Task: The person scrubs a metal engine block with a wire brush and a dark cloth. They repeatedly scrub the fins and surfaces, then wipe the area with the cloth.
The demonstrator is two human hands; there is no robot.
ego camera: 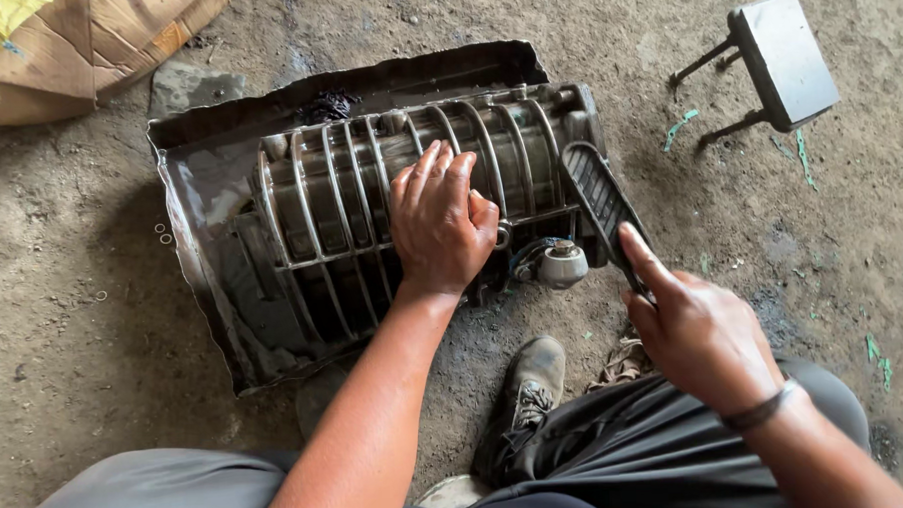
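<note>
Ground: bare, gritty dirt floor (64,328), stained dark with oil in patches. Flattened cardboard (94,41) is seen well left of and beyond the metal tray (185,203). A few small rings (161,233) lie just left of the tray's rim.

The dented, oil-blackened tray is set on the floor; a ribbed metal engine casing (330,203) is laid in it, with dark sludge pooled along the tray's far wall.

The left hand (438,222) is pressed flat on the casing's ribs, fingers together, nothing pinched.

At the tray's right edge, a black brush (598,201) is gripped by its handle in the right hand (699,330), forefinger laid along it.

Well right of the tray, a small metal stool (780,57) is seen.
</note>
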